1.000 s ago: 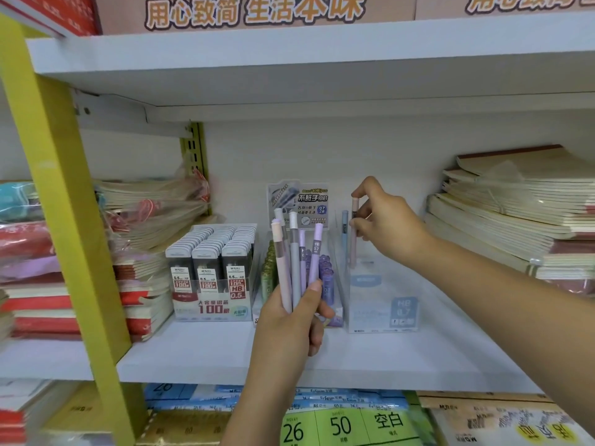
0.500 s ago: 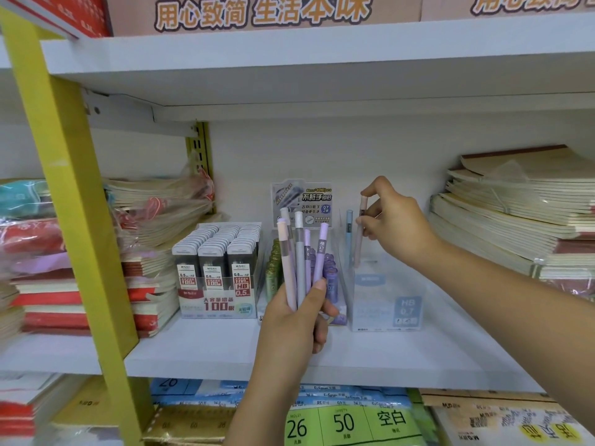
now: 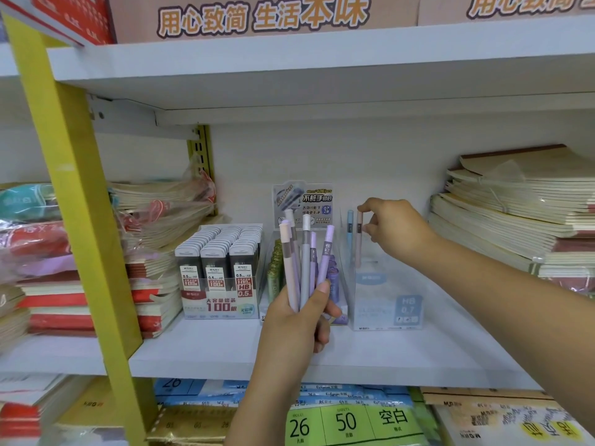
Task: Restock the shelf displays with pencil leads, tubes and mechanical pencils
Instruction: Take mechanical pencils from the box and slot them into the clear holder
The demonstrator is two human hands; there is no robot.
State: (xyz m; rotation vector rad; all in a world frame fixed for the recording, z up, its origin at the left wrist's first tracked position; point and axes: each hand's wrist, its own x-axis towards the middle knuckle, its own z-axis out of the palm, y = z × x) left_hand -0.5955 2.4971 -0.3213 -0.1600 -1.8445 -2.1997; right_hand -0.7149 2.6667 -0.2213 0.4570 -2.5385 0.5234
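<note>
My left hand (image 3: 301, 317) grips a fan of several pastel lead tubes (image 3: 302, 262), pink, grey and purple, upright in front of the shelf. My right hand (image 3: 397, 228) pinches the top of a pink lead tube (image 3: 358, 239) that stands upright in a clear display box (image 3: 383, 297) marked HB 0.7. A blue tube (image 3: 350, 236) stands beside it in the same box. Left of that, a display holder (image 3: 338, 284) carries green and purple tubes below a printed card (image 3: 302, 201).
A box of grey 0.5 lead cases (image 3: 222, 268) stands on the white shelf (image 3: 209, 352) at the left. Notebook stacks lie on the left (image 3: 154, 252) and right (image 3: 521, 214). A yellow upright (image 3: 74, 194) crosses the left foreground. Paper packs (image 3: 347, 420) fill the shelf below.
My right hand has lowered the pink tube a little deeper into the clear box beside the blue one. My left hand still holds its bunch in about the same place.
</note>
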